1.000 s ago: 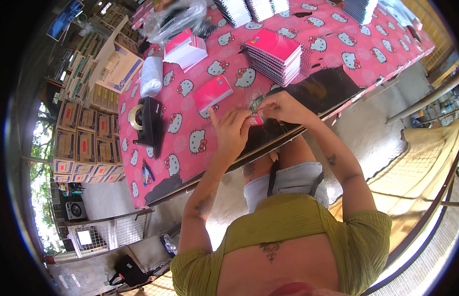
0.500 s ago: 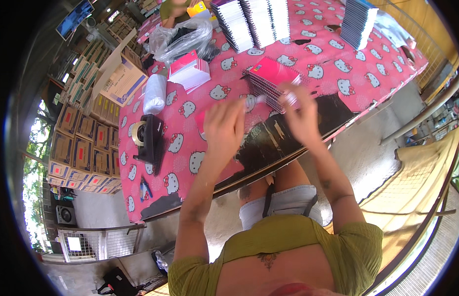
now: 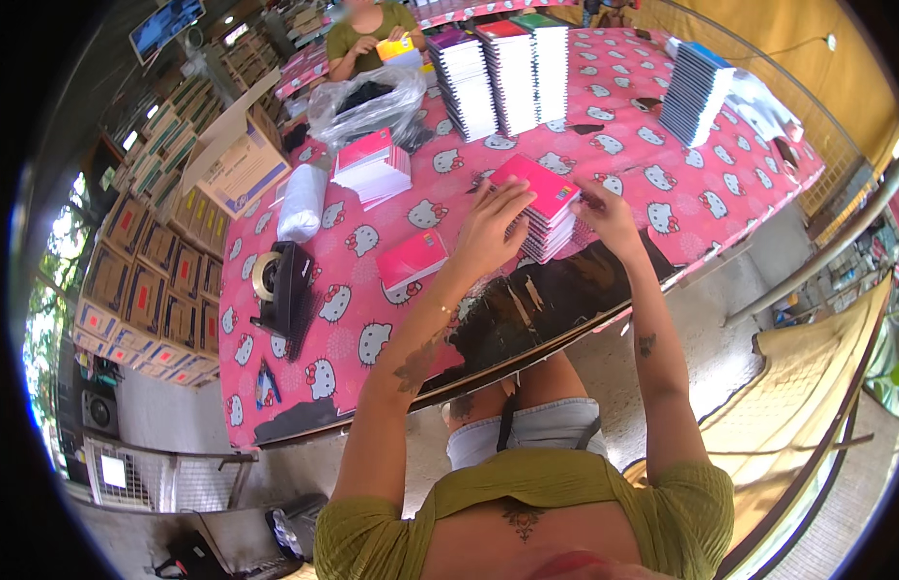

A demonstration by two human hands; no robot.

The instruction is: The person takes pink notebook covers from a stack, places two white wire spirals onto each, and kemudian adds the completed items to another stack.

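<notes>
A stack of pink-covered spiral notebooks (image 3: 536,182) stands near the table's front edge, its bindings facing me. My left hand (image 3: 493,224) lies over the stack's left side, fingers stretched along the top cover and thumb at the front. At the right corner of the same stack is my right hand (image 3: 607,217), its fingers bent inward; what they pinch, if anything, is hidden. To the left of my left hand, a thin pink notebook (image 3: 413,261) lies flat on the table. Farther back sits a pile of pink-covered books (image 3: 372,172) with white page edges.
Tall stacks of spiral notebooks (image 3: 507,82) stand at the back, a blue-topped stack (image 3: 696,97) at the right. A tape dispenser (image 3: 287,285), plastic roll (image 3: 302,203) and plastic bag (image 3: 367,106) lie left. A person (image 3: 377,39) works across the table. Cartons (image 3: 150,290) are piled left.
Both hands have come onto the pink notebook stack, the left from the left of it. The thin pink notebook, mostly covered before, now shows. My view has shifted slightly.
</notes>
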